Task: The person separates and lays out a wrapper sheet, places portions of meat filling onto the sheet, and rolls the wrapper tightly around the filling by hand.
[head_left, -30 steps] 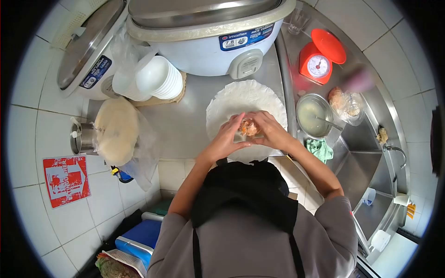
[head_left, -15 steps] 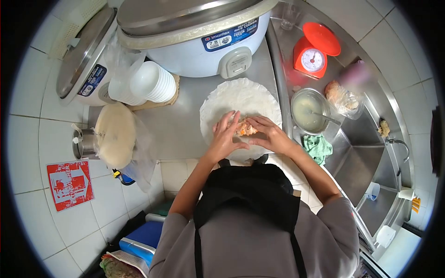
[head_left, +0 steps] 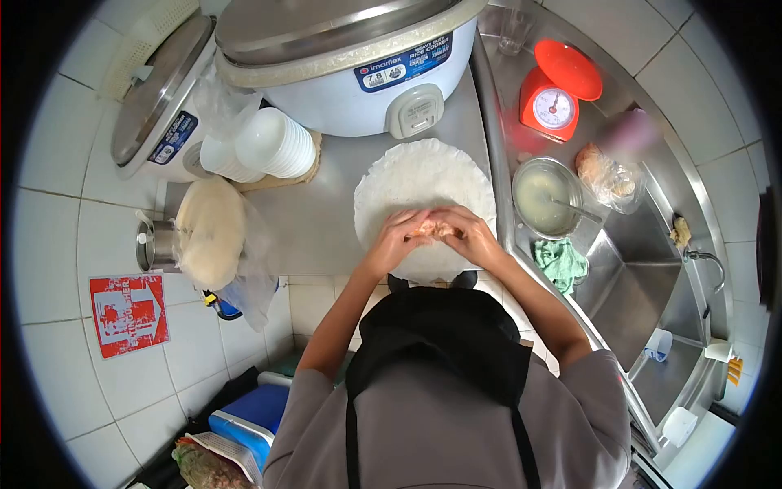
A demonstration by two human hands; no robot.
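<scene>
A round, pale flat wrapper sheet (head_left: pixel 415 175) lies on the steel counter in front of me. Over its lower half, an orange-and-pink lump of filling (head_left: pixel 434 231) sits between my two hands, partly covered by fingers. My left hand (head_left: pixel 399 239) curls round the filling's left side. Round the right side, my right hand (head_left: pixel 468 234) is curved, its fingers bent over the top. To the right stands a metal bowl (head_left: pixel 547 198) of cloudy liquid with a spoon in it.
A large rice cooker (head_left: pixel 350 98) stands behind the sheet, with stacked white bowls (head_left: pixel 277 145) at its left. Wrapped pale sheets (head_left: pixel 210 232) lie at the left edge. Rightward are a red scale (head_left: pixel 552 106), a bagged pink lump (head_left: pixel 607 175), a green cloth (head_left: pixel 560 265) and the sink (head_left: pixel 623 285).
My fingers have closed in from a looser, more spread pose and now cover more of the filling. The camera view has shifted slightly.
</scene>
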